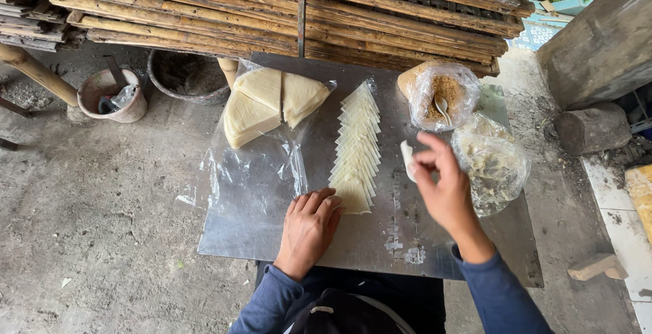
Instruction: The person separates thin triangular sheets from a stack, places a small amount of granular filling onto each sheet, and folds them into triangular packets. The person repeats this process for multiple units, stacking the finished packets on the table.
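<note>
A row of overlapping pale triangular wrappers (357, 148) runs down the middle of a metal tray (272, 239). My left hand (309, 229) rests flat on the tray, its fingertips on the nearest wrapper. Raised over the tray's right part, my right hand (441, 184) pinches a small white spoon (407, 157). Behind it stands a bowl of brown crumbs (443, 93) lined with clear plastic, a white spoon inside. A plastic-lined bowl of pale chopped filling (494, 165) sits right of my right hand.
Stacks of triangular wrappers (268, 103) lie on a clear plastic sheet (244, 178) at the tray's back left. Bamboo racks (272, 8) cross the top. A small pot (112, 96) and a dark basin (187, 76) stand on the concrete floor at left. A log (592, 127) lies right.
</note>
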